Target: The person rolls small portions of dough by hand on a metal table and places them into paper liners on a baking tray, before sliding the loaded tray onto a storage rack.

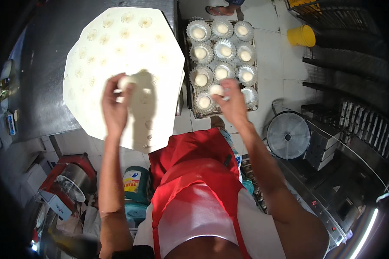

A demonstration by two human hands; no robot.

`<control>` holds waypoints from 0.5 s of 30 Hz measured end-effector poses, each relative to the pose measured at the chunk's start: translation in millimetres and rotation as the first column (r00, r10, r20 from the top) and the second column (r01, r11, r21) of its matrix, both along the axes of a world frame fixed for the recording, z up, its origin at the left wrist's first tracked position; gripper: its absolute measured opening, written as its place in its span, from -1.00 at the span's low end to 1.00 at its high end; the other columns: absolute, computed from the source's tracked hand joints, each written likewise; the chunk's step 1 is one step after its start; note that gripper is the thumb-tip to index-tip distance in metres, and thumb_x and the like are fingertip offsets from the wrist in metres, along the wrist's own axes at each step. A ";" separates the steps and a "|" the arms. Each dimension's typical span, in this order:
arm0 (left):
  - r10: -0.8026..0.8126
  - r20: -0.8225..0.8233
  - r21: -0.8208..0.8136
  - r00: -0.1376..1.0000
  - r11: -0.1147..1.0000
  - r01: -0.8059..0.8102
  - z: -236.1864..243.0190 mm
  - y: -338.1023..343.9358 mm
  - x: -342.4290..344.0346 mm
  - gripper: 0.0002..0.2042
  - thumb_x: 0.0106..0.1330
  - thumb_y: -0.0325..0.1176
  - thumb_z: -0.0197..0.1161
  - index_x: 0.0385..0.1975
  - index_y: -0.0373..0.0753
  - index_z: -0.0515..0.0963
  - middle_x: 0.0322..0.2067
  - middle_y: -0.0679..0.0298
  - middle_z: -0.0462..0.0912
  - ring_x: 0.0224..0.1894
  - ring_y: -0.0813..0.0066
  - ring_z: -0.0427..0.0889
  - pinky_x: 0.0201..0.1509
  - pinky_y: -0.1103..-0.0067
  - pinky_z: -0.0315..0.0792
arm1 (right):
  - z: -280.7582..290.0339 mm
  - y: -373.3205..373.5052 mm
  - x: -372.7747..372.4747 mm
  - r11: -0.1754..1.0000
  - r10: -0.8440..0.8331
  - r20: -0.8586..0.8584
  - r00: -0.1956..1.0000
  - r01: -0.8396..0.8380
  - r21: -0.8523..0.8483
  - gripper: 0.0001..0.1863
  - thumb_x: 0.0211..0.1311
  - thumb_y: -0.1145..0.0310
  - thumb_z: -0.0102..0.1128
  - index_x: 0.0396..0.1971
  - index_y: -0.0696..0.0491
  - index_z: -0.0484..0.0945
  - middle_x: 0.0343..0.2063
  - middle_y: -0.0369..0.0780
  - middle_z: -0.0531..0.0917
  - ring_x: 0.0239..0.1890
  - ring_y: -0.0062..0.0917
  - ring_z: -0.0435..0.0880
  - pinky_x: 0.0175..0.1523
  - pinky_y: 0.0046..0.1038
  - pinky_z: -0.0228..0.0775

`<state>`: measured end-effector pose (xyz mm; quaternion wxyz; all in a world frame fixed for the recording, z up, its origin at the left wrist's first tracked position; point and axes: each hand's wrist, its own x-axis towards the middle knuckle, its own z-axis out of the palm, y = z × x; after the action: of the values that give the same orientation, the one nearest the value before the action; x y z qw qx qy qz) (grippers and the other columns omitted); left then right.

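Note:
My left hand (115, 103) is closed on a round white dough ball (127, 81) above a large white many-sided board (90, 116) with ringed round marks. My right hand (233, 105) pinches another dough ball (216, 90) over the front part of a dark metal tray (198, 113). Clear-looking fluted cups stand in rows on the tray, most with one dough ball in each, such as the ball (204, 102) at the front left. A fluted cup (249, 96) at the front right shows no ball. My right hand partly hides the front middle of the tray.
A steel table (43, 77) carries the board. Beyond the tray is another person's foot (219, 10) in a sandal. At right are a yellow bucket (301, 36), a round fan (288, 134) and dark racks. A metal pot (73, 182) and a green tub (136, 183) stand at lower left.

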<state>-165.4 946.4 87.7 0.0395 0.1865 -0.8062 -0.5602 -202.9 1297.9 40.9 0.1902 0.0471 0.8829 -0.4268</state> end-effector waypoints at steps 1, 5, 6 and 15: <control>-0.067 0.010 0.062 0.998 0.996 0.067 -0.1 35.2 9.5 -0.69 0.50 -0.50 0.34 0.18 -0.29 0.53 -0.03 0.23 0.70 -0.05 0.50 0.69 0.04 0.54 0.59 | -2.0 29.0 3.4 0.992 -0.068 0.076 0.995 0.060 0.107 -0.53 0.19 0.37 0.52 0.10 0.00 0.57 0.01 -0.11 0.65 0.00 -0.09 0.72 0.07 -0.11 0.58; -0.238 0.035 0.270 0.970 0.937 0.220 -30.6 181.0 20.3 -0.68 0.40 -0.64 0.33 0.10 -0.22 0.54 0.01 0.26 0.62 0.00 0.46 0.65 -0.02 0.56 0.60 | -75.0 100.0 13.8 0.930 0.225 0.076 0.971 -0.237 0.281 -0.56 0.25 0.30 0.49 0.10 -0.02 0.61 -0.01 -0.11 0.64 -0.03 -0.08 0.71 0.04 -0.11 0.58; -0.243 0.073 0.215 0.967 0.951 0.222 -42.9 209.5 21.3 -0.69 0.38 -0.62 0.34 0.08 -0.27 0.55 -0.03 0.24 0.63 -0.08 0.42 0.67 0.00 0.52 0.61 | -77.0 104.1 15.9 0.937 0.242 -0.057 0.969 -0.218 0.271 -0.60 0.26 0.30 0.48 0.08 -0.02 0.64 -0.04 -0.12 0.66 -0.03 -0.09 0.72 0.03 -0.10 0.58; -0.238 0.361 0.400 0.901 0.913 0.081 -86.0 343.0 24.2 -0.66 0.53 -0.42 0.29 0.23 -0.36 0.49 -0.06 0.12 0.73 -0.04 0.33 0.75 0.10 0.44 0.61 | -70.9 193.8 8.2 0.979 0.022 0.139 0.990 0.006 -0.202 -0.78 0.35 0.39 0.38 -0.04 0.07 0.69 -0.18 -0.16 0.81 -0.19 -0.32 0.79 -0.04 -0.29 0.58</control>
<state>-141.2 1289.4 1.8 -0.2105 0.2337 -0.6875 -0.6545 -194.7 1491.8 -30.0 0.2573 0.0539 0.8197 -0.5089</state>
